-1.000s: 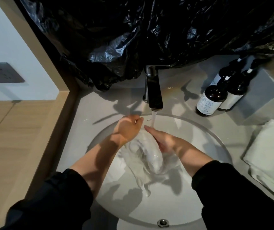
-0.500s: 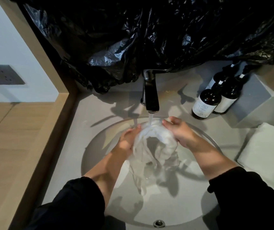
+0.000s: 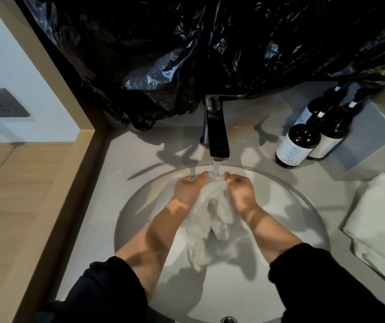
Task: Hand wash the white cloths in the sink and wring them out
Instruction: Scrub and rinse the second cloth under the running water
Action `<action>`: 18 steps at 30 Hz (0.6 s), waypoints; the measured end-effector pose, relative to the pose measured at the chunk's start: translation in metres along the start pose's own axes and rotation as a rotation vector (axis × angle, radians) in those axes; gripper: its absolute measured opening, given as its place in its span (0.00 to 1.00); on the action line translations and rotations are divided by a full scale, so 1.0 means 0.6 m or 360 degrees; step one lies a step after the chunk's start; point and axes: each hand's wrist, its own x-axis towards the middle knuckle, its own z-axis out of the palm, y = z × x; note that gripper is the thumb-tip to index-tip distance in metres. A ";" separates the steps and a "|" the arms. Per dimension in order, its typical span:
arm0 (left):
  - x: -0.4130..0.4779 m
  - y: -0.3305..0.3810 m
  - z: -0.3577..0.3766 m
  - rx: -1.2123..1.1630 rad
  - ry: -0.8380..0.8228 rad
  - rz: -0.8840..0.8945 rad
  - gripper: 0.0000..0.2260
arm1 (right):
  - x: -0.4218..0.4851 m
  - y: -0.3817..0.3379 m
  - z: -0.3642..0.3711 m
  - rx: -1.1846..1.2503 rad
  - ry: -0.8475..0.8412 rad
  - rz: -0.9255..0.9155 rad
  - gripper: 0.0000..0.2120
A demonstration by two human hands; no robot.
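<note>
A wet white cloth point(image 3: 212, 215) hangs bunched between my two hands over the round white sink point(image 3: 298, 199). My left hand point(image 3: 188, 188) grips its left side and my right hand point(image 3: 241, 191) grips its right side, knuckles up, fingers curled into the fabric. Water runs from the dark faucet point(image 3: 216, 136) straight onto the top of the cloth between my fingertips. The cloth's lower end trails down toward the basin floor. More folded white cloths point(image 3: 380, 227) lie stacked on the counter at the right.
Two dark pump bottles point(image 3: 297, 145) with white labels stand right of the faucet beside a grey box point(image 3: 373, 145). Black plastic sheeting point(image 3: 210, 54) covers the wall behind. A wooden ledge point(image 3: 23, 206) borders the counter at the left. The drain point(image 3: 227, 320) sits at the near edge.
My hands have come closer together under the stream, bunching the cloth between them. The right hand moved left and lower; the cloth now hangs narrower.
</note>
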 end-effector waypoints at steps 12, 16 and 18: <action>-0.002 0.044 0.002 0.0278 0.0046 0.0527 0.15 | 0.007 -0.003 -0.072 -0.0223 -0.1130 -0.0080 0.14; -0.005 0.023 -0.008 0.0037 -0.0138 0.0252 0.14 | 0.007 0.001 -0.085 0.0269 -0.1069 -0.0141 0.22; -0.009 -0.001 -0.007 0.0246 -0.0394 0.0087 0.20 | 0.006 -0.005 -0.095 0.0555 -0.1102 -0.0180 0.17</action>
